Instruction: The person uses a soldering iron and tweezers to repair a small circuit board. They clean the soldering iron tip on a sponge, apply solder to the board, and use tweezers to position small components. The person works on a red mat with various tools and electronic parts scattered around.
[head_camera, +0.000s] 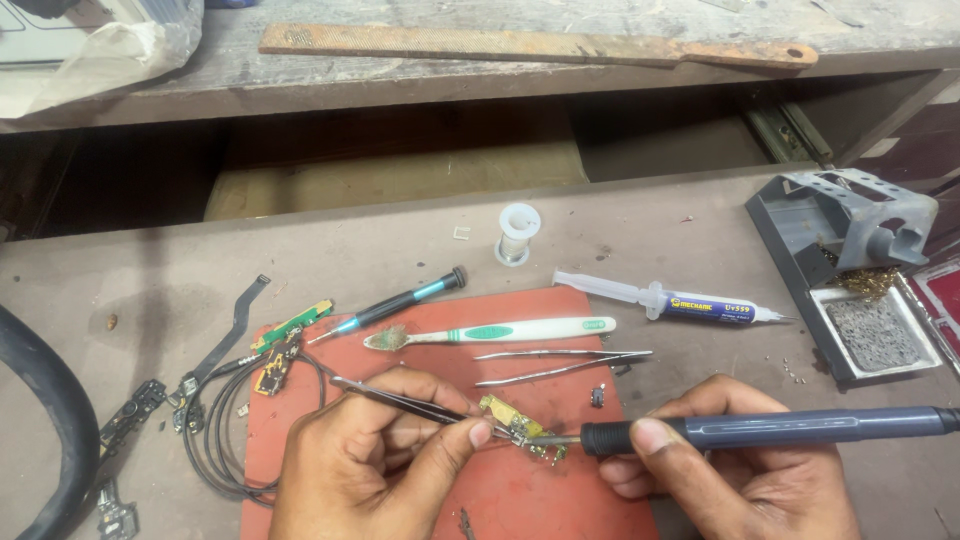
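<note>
While gripping tweezers (400, 402): left hand (370, 470).

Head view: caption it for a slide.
Left hand tweezers steady a small circuit board while right hand applies soldering iron.

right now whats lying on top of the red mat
On the red mat: a small circuit board pinched by tweezers, a soldering iron tip, a toothbrush and spare tweezers. Both hands cover the mat's lower part.
</note>
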